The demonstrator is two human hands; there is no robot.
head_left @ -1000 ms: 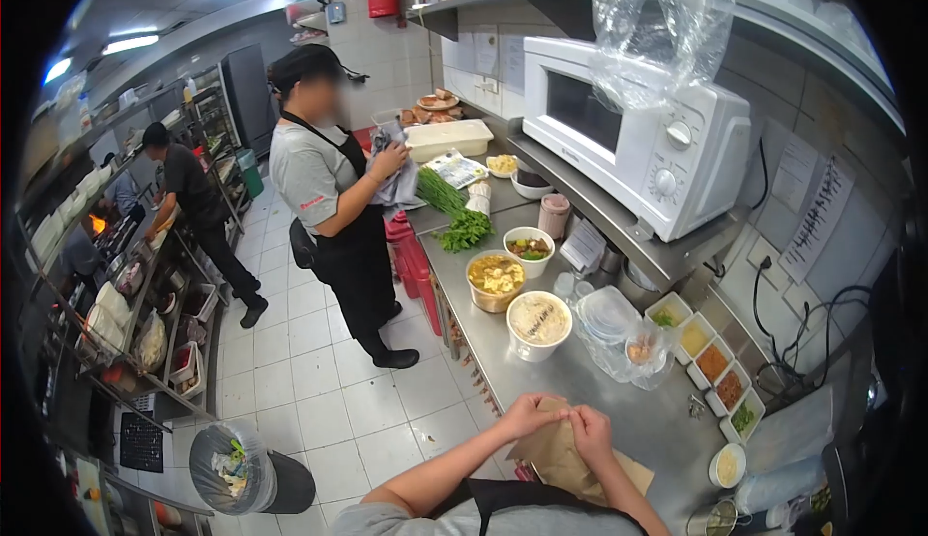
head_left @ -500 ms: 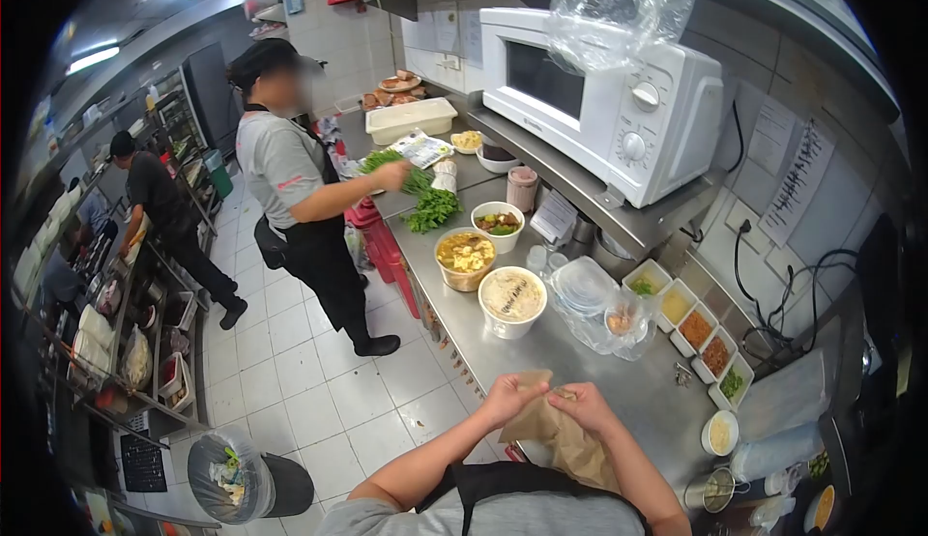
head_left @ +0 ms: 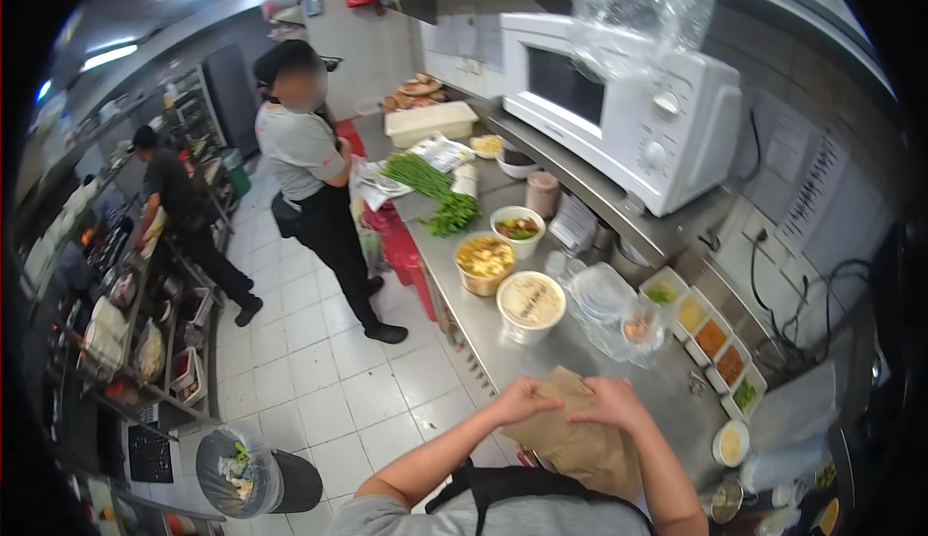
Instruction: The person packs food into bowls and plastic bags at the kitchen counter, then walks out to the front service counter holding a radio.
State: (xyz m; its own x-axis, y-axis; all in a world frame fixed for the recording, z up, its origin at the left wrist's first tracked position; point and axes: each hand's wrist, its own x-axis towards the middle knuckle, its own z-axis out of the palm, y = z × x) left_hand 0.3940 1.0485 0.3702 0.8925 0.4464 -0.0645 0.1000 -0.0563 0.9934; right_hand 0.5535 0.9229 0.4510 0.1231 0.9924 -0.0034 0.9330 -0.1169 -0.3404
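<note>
Both hands grip the top edge of a brown paper bag (head_left: pixel 580 439) at the front edge of the steel counter. My left hand (head_left: pixel 525 402) has its fingers closed on the bag's left side, thumb pointing inward. On the right side, my right hand (head_left: pixel 611 404) pinches the paper the same way. The bag looks flat and creased. Beyond it stand a lidded white tub (head_left: pixel 531 306) with dark writing on top, a tub of yellow food (head_left: pixel 484 261) and a white bowl (head_left: pixel 517 230) with greens and brown pieces.
Green herbs (head_left: pixel 452 213) lie farther along the counter (head_left: pixel 464 333). A plastic bag with lids (head_left: pixel 614 309) and small trays of toppings (head_left: pixel 710 338) are at the right. A microwave (head_left: pixel 619 111) sits on a shelf. A co-worker (head_left: pixel 309 169) stands at the left; a bin (head_left: pixel 253 478) is below.
My hands have moved apart along the bag's top, and more of its brown surface shows. The co-worker's arm has drawn back from the herbs. The camera view has shifted.
</note>
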